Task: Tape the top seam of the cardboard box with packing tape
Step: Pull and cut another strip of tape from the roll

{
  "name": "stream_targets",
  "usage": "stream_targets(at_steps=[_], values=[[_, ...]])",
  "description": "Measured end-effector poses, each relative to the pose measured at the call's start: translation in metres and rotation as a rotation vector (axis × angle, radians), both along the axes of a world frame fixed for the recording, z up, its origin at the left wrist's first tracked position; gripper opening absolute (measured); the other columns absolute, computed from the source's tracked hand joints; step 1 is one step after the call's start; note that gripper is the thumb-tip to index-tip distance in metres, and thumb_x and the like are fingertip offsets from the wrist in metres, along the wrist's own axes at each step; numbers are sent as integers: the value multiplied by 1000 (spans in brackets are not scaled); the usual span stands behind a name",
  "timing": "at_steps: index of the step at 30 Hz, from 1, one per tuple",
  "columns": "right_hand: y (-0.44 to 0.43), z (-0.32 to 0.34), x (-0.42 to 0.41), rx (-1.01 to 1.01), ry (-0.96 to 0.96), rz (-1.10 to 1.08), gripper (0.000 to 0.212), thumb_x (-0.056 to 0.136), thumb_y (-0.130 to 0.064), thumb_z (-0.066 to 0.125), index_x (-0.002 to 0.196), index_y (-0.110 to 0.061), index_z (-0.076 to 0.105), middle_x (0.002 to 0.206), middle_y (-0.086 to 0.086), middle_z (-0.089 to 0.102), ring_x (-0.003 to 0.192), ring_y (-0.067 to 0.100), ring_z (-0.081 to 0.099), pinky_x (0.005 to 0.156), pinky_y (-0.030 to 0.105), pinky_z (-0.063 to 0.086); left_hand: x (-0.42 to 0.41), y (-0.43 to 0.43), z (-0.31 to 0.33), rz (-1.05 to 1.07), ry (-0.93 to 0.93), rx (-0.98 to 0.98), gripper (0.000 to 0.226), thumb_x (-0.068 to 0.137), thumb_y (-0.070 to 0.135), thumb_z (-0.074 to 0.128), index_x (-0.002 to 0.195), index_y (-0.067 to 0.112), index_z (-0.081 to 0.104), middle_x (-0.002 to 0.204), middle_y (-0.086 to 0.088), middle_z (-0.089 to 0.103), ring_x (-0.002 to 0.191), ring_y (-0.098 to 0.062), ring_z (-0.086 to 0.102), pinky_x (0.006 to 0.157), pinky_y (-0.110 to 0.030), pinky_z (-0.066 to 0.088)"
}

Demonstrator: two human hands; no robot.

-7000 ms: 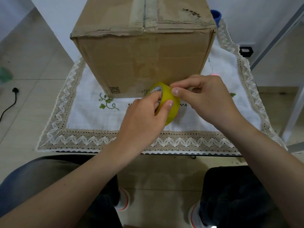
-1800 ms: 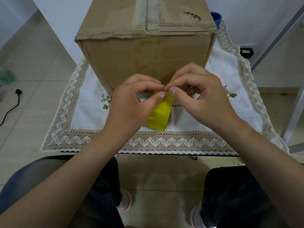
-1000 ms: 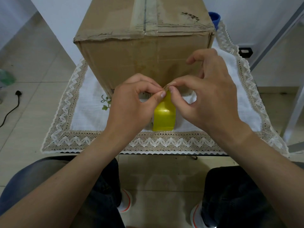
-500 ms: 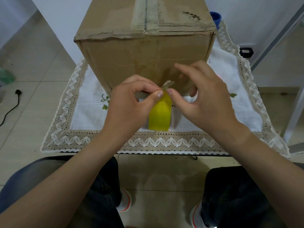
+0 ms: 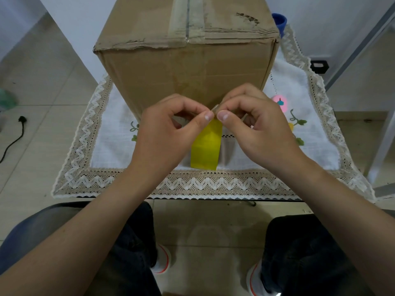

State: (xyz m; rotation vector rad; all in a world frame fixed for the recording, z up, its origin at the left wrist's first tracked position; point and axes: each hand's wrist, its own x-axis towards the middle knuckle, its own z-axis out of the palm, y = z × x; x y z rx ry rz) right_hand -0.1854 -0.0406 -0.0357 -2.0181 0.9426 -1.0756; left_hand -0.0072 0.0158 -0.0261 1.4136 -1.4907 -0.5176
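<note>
Both hands meet in front of the cardboard box (image 5: 188, 67), which stands on the lace-edged cloth (image 5: 111, 146). The left hand (image 5: 168, 133) holds the yellow tape roll (image 5: 206, 149) edge-on, thumb on top; the right hand (image 5: 256, 129) pinches the tape's loose end (image 5: 215, 107) (a tiny clear tab). That tab could slip and restick to the roll, or fold onto itself, if the pinch loosens.

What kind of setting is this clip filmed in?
Probably a home room, not a warehouse: the cardboard box sits on a small table with a lace-edged embroidered tablecloth, over a tiled floor by plain white walls.
</note>
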Motion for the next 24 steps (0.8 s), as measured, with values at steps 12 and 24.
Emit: stream_targets(at_steps=[12, 24], values=[[4, 2, -6, -328, 84, -209, 12, 92, -19, 77, 88, -11, 69, 88, 1, 61, 67, -10, 46, 64, 7, 35, -2, -1, 3, 19, 110, 76, 19, 95, 18, 75, 83, 34, 74, 77, 15, 73, 70, 4, 65, 67, -14, 52], [1, -7, -2, -307, 89, -164, 12, 92, -25, 78, 97, -15, 82, 82, -1, 64, 64, -12, 44, 61, 9, 33, -2, -2, 1, -6, 120, 30, 16, 93, 18, 77, 91, 34, 77, 83, 16, 76, 77, 3, 68, 70, -17, 53]])
